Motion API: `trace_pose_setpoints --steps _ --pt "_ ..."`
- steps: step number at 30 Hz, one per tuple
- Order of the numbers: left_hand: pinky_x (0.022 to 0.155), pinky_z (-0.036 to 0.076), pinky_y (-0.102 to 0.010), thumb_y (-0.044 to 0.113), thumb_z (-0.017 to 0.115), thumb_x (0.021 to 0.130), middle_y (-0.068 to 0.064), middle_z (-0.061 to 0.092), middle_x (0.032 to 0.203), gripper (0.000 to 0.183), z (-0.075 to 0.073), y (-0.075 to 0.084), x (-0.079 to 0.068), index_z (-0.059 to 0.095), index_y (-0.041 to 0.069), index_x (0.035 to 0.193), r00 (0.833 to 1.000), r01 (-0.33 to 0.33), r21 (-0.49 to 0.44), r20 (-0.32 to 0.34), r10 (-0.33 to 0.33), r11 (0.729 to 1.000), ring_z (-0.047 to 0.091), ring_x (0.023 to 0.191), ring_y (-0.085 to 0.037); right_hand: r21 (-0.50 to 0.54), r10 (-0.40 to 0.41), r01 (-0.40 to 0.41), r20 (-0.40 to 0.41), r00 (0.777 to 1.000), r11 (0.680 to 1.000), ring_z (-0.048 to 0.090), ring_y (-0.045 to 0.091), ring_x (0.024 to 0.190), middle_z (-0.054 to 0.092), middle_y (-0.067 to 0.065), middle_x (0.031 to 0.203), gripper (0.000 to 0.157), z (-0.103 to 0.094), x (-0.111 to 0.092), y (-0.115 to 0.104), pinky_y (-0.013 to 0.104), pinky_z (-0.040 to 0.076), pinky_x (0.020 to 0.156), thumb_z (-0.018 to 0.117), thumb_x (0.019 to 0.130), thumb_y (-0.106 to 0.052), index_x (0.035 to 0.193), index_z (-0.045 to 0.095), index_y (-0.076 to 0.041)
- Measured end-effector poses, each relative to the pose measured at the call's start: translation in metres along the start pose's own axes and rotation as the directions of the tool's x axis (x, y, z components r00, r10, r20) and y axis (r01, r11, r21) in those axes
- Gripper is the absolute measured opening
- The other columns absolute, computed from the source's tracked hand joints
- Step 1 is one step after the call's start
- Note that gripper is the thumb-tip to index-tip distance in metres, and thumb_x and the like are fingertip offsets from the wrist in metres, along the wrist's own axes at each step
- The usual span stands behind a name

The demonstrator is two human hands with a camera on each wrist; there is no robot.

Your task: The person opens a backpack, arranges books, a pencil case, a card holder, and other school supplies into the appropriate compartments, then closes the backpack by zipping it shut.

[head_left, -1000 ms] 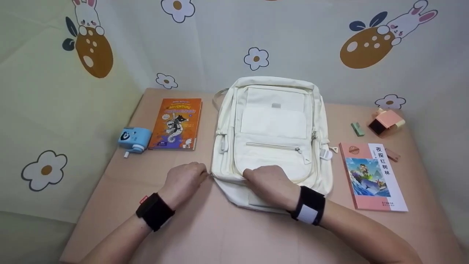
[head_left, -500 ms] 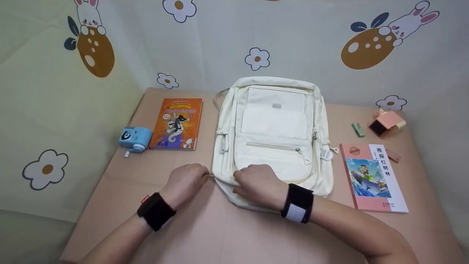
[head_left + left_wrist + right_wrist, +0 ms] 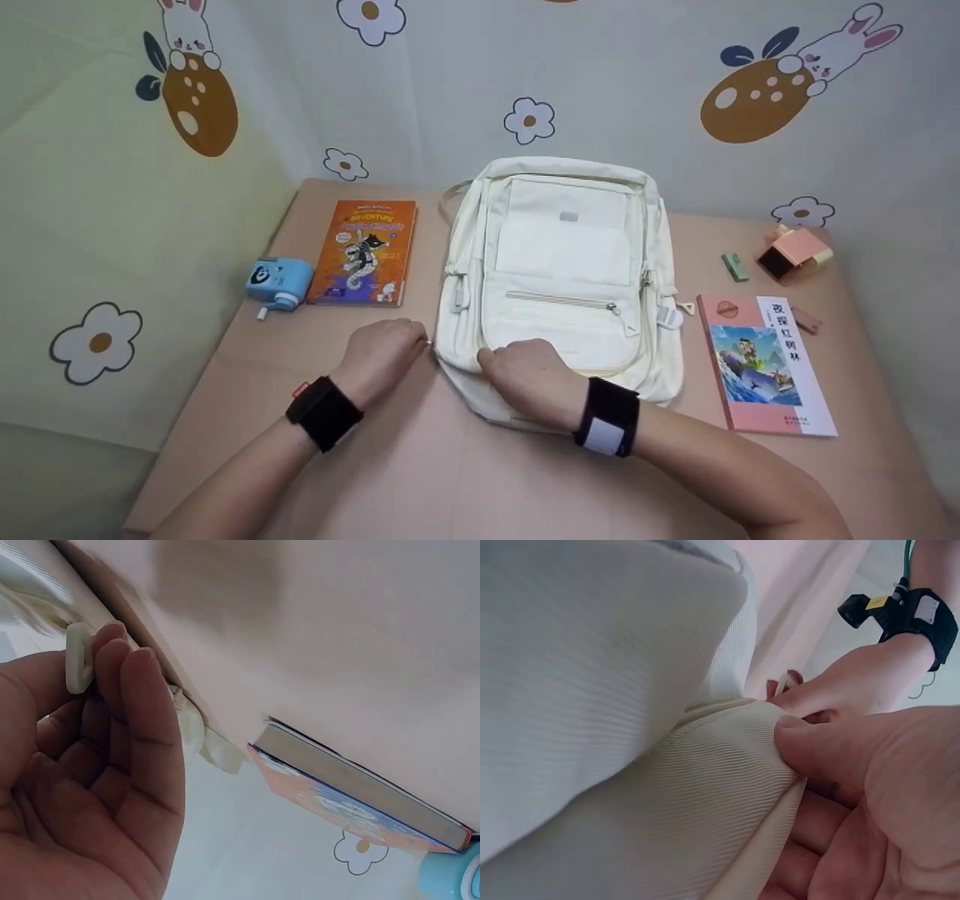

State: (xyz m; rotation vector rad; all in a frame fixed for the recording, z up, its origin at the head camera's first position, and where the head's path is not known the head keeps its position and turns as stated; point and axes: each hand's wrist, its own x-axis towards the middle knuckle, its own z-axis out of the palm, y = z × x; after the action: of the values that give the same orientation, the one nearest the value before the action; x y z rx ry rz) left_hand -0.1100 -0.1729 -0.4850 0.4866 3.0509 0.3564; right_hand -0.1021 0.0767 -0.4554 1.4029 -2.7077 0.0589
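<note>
Pinching a pale pull tab [image 3: 76,660], left hand [image 3: 381,358] beside the cream backpack [image 3: 562,251], right hand [image 3: 534,381] gripping its fabric [image 3: 727,765]

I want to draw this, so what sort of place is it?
Maybe an indoor study corner: a pale curtain-like backdrop printed with rabbits and flowers rises behind a peach-coloured, cloth-covered table, with a cream fabric backpack and an orange rectangular book on it.

Blk wristbands [image 3: 325,414] w/ wht patches [image 3: 604,436], red tag [image 3: 301,389] on L
</note>
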Motion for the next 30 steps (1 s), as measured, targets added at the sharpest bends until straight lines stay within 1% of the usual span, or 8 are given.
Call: trace_pose_setpoints --steps 7,10,13,15,17,20,25,30 --pt "0.053 0.049 -0.038 0.015 0.061 0.100 -0.002 0.061 0.072 0.021 -0.003 -0.004 0.023 0.069 0.013 0.081 1.000 0.010 0.055 0.024 -0.012 0.998 0.058 0.063 -0.020 0.004 0.000 0.000 0.004 1.000 1.000 0.054 0.019 0.052 0.049 -0.001 0.057 0.017 0.000 -0.001 0.002 0.038 0.044 0.044 0.064 0.091 -0.008 0.080 0.052 -0.012" --pt "0.051 0.050 -0.041 0.013 0.062 0.099 -0.004 0.062 0.073 0.020 -0.004 -0.005 0.033 0.067 0.012 0.079 1.000 0.010 0.085 0.022 -0.012 0.996 0.060 0.063 -0.023 0.009 0.000 0.000 -0.001 1.000 1.000 0.055 0.019 0.052 0.049 -0.002 0.057 0.017 0.000 -0.002 0.003 0.038 0.044 0.044 0.064 0.092 -0.008 0.081 0.051 -0.012" --pt "0.052 0.051 -0.045 0.014 0.065 0.098 -0.006 0.064 0.074 0.019 -0.004 -0.007 0.042 0.066 0.010 0.079 1.000 -0.003 0.101 0.001 0.002 0.995 0.063 0.064 -0.027 0.016 0.003 -0.003 0.002 1.000 1.000 0.054 0.018 0.052 0.048 -0.002 0.057 0.018 0.000 -0.002 0.003 0.037 0.044 0.044 0.063 0.094 -0.009 0.082 0.051 -0.013" --pt "0.052 0.052 -0.047 0.015 0.068 0.096 -0.008 0.065 0.074 0.019 -0.004 -0.008 0.048 0.066 0.009 0.078 0.999 -0.022 0.114 -0.027 0.025 0.993 0.064 0.064 -0.029 0.010 0.001 -0.001 0.005 1.000 1.000 0.054 0.018 0.051 0.048 -0.002 0.057 0.018 0.000 -0.003 0.003 0.037 0.043 0.044 0.063 0.095 -0.010 0.082 0.051 -0.013" --pt "0.052 0.053 -0.048 0.015 0.070 0.094 -0.009 0.066 0.074 0.019 -0.005 -0.009 0.054 0.065 0.008 0.078 0.998 -0.037 0.125 -0.050 0.043 0.991 0.065 0.064 -0.031 -0.002 -0.004 0.004 0.006 1.000 1.000 0.054 0.018 0.051 0.049 -0.002 0.057 0.017 0.000 -0.003 0.003 0.037 0.043 0.043 0.063 0.095 -0.010 0.082 0.051 -0.012" --pt "0.053 0.053 -0.050 0.013 0.071 0.092 -0.011 0.066 0.074 0.018 -0.006 -0.011 0.066 0.065 0.006 0.077 0.996 -0.043 0.142 -0.072 0.054 0.989 0.066 0.064 -0.033 -0.012 -0.010 0.010 0.001 1.000 1.000 0.056 0.018 0.052 0.050 -0.002 0.057 0.017 0.000 -0.003 0.002 0.037 0.044 0.043 0.064 0.094 -0.010 0.082 0.052 -0.012" --pt "0.058 0.054 -0.051 0.010 0.068 0.092 -0.013 0.069 0.078 0.012 -0.008 -0.014 0.085 0.066 0.005 0.081 0.999 -0.006 0.140 -0.035 0.011 0.990 0.066 0.069 -0.034 -0.004 -0.003 0.003 -0.004 1.000 1.000 0.057 0.019 0.053 0.052 -0.002 0.057 0.017 0.001 -0.003 0.002 0.037 0.044 0.043 0.064 0.094 -0.011 0.082 0.053 -0.012" --pt "0.062 0.055 -0.053 0.007 0.063 0.095 -0.013 0.071 0.085 0.010 -0.008 -0.016 0.097 0.068 0.005 0.086 0.999 0.043 0.150 0.010 -0.044 0.988 0.068 0.075 -0.035 -0.001 -0.003 0.003 0.003 1.000 1.000 0.056 0.019 0.052 0.051 -0.002 0.057 0.017 0.000 -0.003 0.001 0.038 0.044 0.043 0.064 0.094 -0.009 0.082 0.052 -0.012"
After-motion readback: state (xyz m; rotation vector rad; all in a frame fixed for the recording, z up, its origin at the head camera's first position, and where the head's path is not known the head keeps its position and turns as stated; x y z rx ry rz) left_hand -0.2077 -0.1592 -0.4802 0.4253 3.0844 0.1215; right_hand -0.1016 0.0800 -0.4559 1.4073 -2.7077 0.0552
